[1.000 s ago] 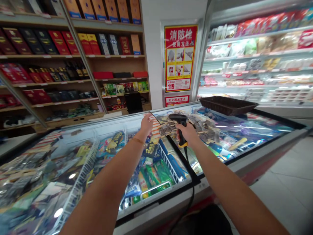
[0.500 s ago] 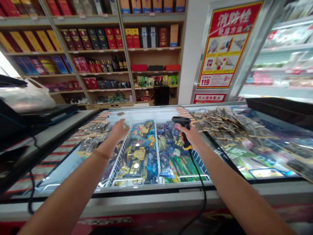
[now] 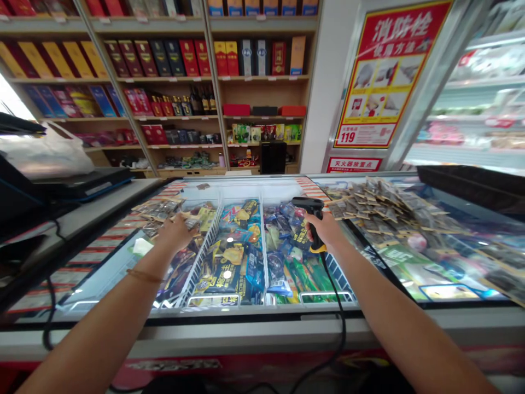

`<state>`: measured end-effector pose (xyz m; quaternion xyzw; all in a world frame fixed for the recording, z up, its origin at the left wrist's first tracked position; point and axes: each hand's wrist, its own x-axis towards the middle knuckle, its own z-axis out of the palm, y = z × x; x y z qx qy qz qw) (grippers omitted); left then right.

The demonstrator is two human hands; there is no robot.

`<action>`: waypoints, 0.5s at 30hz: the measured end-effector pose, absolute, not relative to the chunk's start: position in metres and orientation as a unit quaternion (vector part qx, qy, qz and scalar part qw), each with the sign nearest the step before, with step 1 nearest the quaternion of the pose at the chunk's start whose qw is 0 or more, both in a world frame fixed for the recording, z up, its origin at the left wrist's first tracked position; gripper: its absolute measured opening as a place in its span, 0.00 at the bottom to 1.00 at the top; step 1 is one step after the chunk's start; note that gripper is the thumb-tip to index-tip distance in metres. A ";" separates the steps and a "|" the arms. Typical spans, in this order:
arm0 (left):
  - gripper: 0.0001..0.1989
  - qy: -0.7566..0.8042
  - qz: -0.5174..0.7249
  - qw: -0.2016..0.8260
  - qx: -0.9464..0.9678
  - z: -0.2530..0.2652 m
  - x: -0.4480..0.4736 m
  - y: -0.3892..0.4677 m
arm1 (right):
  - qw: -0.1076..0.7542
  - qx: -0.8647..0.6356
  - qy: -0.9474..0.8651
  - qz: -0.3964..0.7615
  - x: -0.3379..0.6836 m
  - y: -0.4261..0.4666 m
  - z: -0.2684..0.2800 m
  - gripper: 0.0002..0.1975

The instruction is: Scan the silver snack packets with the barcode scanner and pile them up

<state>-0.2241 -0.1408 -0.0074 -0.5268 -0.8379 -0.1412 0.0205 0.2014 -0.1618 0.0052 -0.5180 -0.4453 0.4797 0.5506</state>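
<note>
My right hand point(image 3: 327, 229) is wrapped round a black handheld barcode scanner point(image 3: 315, 221) with a yellow-tipped grip and a coiled-down cable. It holds the scanner above the glass-topped chest freezer point(image 3: 205, 186). My left hand point(image 3: 176, 232) is over the freezer's left side, its fingers curled on small clear packets. One packet point(image 3: 192, 223) shows at its fingertips; the palm side is hidden. Beside this hand lies a small pile of packets point(image 3: 158, 209) with brown card edges. Below the glass are wire baskets point(image 3: 200, 257) of blue and yellow bags point(image 3: 227, 273).
A large heap of similar packets point(image 3: 377, 205) covers the right part of the freezer top. At the left stand a black counter device point(image 3: 98, 183) and a white plastic bag point(image 3: 49, 153). Boxed goods fill the back shelves point(image 3: 262, 79). A dark tray point(image 3: 471, 186) sits far right.
My left hand has drawn back and to the left, onto the packets. The lower-left packets are gone from their former place, where a white-green patch shows. The scanner hand has barely moved.
</note>
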 end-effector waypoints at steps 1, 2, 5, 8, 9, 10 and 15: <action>0.41 -0.829 -0.141 0.022 -0.541 -0.006 -0.214 -0.137 | 0.550 -0.519 -0.444 0.481 0.202 -0.162 0.005 0.08; 0.41 -0.822 -0.143 0.024 -0.550 -0.004 -0.206 -0.133 | 0.549 -0.520 -0.443 0.481 0.202 -0.162 0.005 0.08; 0.36 -0.807 -0.160 0.035 -0.567 -0.001 -0.190 -0.119 | 0.549 -0.520 -0.443 0.481 0.204 -0.161 0.004 0.08; 0.31 -0.794 -0.200 0.064 -0.570 0.001 -0.181 -0.108 | 0.546 -0.516 -0.449 0.484 0.207 -0.159 0.001 0.09; 0.31 -0.790 -0.217 0.082 -0.568 0.001 -0.177 -0.106 | 0.544 -0.515 -0.451 0.485 0.207 -0.158 0.000 0.09; 0.31 -0.784 -0.237 0.104 -0.564 0.003 -0.173 -0.104 | 0.542 -0.514 -0.454 0.486 0.208 -0.157 -0.001 0.10; 0.37 -0.719 -0.378 0.108 -0.574 0.013 -0.131 -0.088 | 0.536 -0.511 -0.466 0.485 0.209 -0.159 0.000 0.12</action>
